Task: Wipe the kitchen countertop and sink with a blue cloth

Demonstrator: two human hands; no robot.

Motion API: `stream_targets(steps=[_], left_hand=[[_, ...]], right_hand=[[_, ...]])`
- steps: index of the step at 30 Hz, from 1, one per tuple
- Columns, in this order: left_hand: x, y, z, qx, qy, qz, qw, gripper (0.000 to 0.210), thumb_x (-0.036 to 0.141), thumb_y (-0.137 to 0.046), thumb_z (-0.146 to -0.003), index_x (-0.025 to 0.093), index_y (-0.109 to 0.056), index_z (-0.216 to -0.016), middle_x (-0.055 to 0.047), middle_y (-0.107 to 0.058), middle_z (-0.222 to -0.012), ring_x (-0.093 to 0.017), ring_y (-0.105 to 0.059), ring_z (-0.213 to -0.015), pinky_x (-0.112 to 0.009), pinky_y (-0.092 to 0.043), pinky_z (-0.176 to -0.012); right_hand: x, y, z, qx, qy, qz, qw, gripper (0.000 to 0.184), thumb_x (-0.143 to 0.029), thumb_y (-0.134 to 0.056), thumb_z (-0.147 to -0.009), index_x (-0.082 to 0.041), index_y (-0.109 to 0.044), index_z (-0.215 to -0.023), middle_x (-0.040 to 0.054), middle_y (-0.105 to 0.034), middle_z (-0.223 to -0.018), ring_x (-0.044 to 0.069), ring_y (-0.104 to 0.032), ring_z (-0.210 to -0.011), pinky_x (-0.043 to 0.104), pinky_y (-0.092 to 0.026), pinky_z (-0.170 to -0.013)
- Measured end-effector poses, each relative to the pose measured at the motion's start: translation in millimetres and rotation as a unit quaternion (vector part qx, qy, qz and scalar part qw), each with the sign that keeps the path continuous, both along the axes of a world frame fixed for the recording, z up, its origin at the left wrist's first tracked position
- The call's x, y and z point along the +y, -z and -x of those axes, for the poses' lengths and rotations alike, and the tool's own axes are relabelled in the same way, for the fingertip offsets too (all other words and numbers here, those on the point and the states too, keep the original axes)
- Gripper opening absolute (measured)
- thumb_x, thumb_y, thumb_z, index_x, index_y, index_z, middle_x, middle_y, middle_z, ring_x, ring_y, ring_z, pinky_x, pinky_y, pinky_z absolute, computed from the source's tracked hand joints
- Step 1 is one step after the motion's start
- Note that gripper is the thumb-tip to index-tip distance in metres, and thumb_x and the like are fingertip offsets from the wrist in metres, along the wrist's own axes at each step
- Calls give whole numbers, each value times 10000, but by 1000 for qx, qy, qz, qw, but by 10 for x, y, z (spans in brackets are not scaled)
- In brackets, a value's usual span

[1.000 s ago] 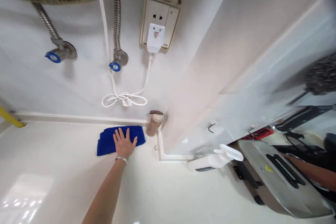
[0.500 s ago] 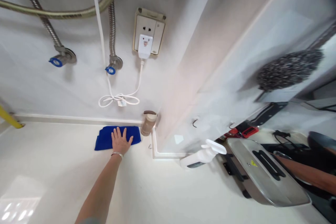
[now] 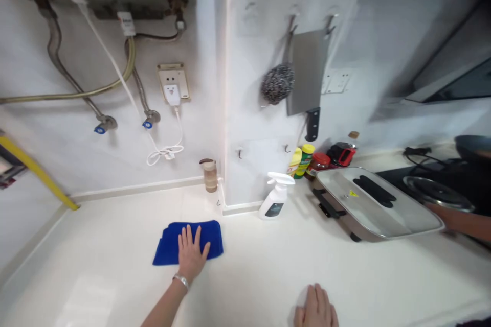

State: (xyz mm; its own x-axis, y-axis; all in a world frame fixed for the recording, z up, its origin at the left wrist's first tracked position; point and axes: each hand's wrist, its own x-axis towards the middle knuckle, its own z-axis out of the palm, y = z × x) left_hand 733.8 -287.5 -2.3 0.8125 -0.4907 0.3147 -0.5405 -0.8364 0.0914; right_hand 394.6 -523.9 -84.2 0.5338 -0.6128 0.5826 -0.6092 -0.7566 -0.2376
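Observation:
My left hand (image 3: 192, 255), with a silver bracelet at the wrist, lies flat with fingers stretched out on a folded blue cloth (image 3: 165, 248). The cloth is spread on the white countertop (image 3: 238, 286), away from the wall. At the bottom edge, my right hand (image 3: 316, 310) rests palm down over the countertop, fingers extended side by side, holding nothing that I can see; its lower part is cut off. A white spray bottle (image 3: 274, 199) stands upright by the pillar, between and beyond my hands. Behind the cloth, a small jar (image 3: 210, 176) sits in the corner.
An electric pan with a lid (image 3: 378, 204) occupies the right side, near condiment bottles (image 3: 305, 160). A cleaver (image 3: 308, 71) and steel scrubber (image 3: 278, 84) hang on the pillar. Pipe valves (image 3: 151, 118) and a yellow pipe (image 3: 38, 171) run along the left wall. Another arm (image 3: 460, 219) shows at far right.
My left hand has drawn the blue cloth back from the wall toward me. My right hand has come into view at the bottom. The camera view has turned and levelled.

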Motion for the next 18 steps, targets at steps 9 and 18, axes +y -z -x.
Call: stream_targets(steps=[9,18], left_hand=[[-602,259,1574,-1,163,51,985,735,455,-530,-921,236,-274,-1575,-200,-144,-1676,-443,-165,-1530,-677,-315,-1180],[-645,128,2148,66,279,51,957,853,488,-564,-907,275,-111,-1598,-159,-53,-1681,-443,-196,-1523,-681,-312,-1181]], right_hand=[[141,-265,-97,10,16,-38,999,636,-276,-343,-923,9,-339,-1491,295,-421,-1503,405,-322,-1451,623,-286,-1151],[132,-292,-61,32,19,-50,998,587,-246,-311,-940,27,-396,-1452,288,-414,-1510,378,-284,-1470,594,-276,-1168]])
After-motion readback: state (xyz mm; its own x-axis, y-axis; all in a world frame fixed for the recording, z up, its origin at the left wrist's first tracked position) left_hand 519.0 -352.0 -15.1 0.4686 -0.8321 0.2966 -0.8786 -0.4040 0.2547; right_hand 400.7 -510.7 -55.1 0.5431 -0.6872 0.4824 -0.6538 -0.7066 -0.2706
